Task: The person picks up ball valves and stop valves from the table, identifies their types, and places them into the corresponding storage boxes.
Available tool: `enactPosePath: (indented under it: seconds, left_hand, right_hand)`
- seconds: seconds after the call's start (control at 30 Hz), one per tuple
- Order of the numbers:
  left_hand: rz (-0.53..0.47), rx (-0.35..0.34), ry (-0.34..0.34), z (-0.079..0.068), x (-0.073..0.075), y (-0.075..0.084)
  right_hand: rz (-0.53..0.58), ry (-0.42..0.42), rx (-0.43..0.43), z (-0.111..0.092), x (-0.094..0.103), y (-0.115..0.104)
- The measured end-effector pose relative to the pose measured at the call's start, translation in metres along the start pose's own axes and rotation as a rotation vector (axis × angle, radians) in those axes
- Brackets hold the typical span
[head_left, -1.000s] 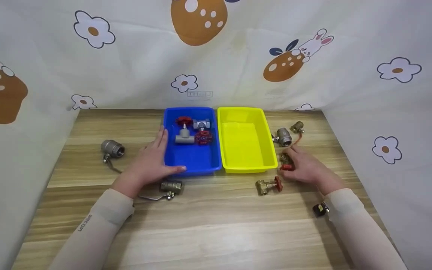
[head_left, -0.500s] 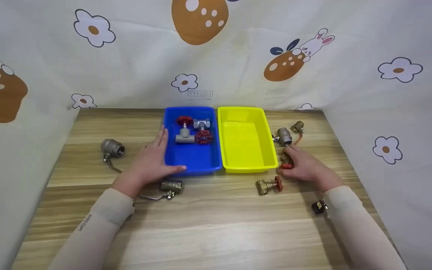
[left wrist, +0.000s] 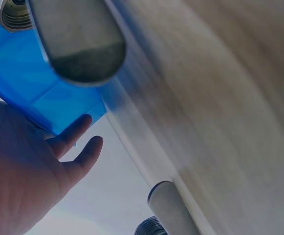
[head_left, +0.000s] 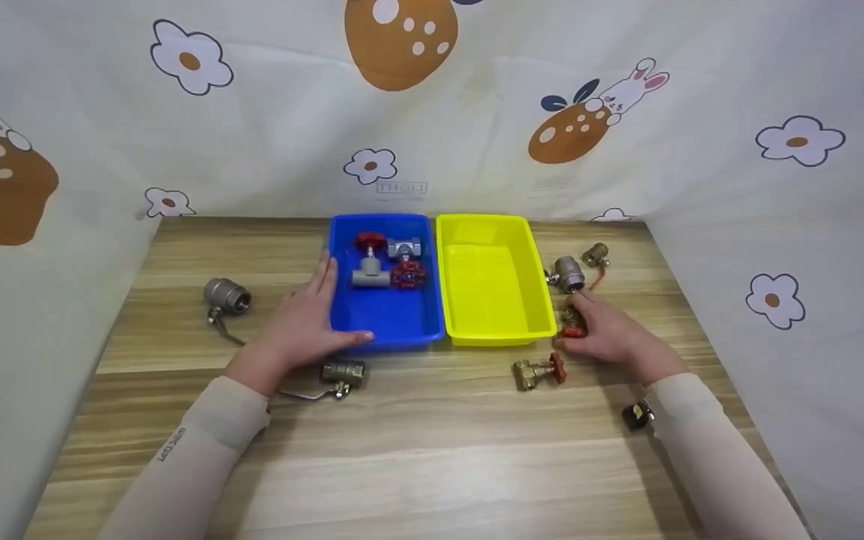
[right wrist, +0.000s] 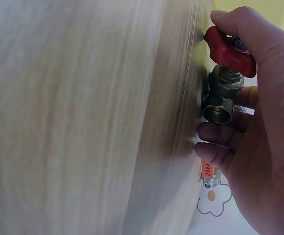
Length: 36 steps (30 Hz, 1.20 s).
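In the head view my left hand (head_left: 293, 322) rests on the left side of the blue tray (head_left: 387, 326), fingers along its side and thumb over the front rim. Its straight, spread fingers also show in the left wrist view. Right of the yellow tray (head_left: 496, 337), my right hand (head_left: 612, 334) holds a brass gate valve (right wrist: 225, 83) with a red handwheel. The thumb lies along the handwheel, the fingers curl behind the brass body, and the valve is close to the tabletop. Two valves with red handwheels, one of them a grey tee-shaped valve (head_left: 370, 276), lie inside the blue tray.
Another brass gate valve (head_left: 526, 375) lies in front of the yellow tray. Ball valves lie around: a steel one (head_left: 569, 274) and a small brass one (head_left: 594, 255) at right, a large one (head_left: 226, 296) at left, one (head_left: 342, 373) before the blue tray. Patterned cloth (head_left: 469, 135) encloses the table.
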<state>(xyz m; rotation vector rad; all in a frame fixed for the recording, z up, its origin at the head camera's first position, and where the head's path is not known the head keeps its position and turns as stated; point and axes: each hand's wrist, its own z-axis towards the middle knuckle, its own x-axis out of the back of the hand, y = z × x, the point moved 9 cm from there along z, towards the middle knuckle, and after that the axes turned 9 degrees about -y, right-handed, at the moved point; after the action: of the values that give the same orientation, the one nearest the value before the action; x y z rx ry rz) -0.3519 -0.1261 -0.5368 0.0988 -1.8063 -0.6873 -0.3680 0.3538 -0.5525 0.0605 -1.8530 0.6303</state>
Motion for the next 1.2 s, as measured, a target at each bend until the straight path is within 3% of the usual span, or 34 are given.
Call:
enactPosePath:
  seconds: [0.4,0.83,1.2]
  left_hand:
    - [-0.016,-0.002,-0.008,0.000,-0.001,0.001]
    - [-0.030,0.006,-0.016,0.001,-0.001,-0.001]
    - [-0.046,0.004,-0.021,-0.001,-0.001,0.001]
  right_hand:
    - [0.171,0.024,-0.032,-0.007,0.009,0.003]
    - [0.154,0.057,-0.036,-0.017,0.029,-0.005]
    - [0.111,0.125,0.028,-0.024,0.049,-0.021]
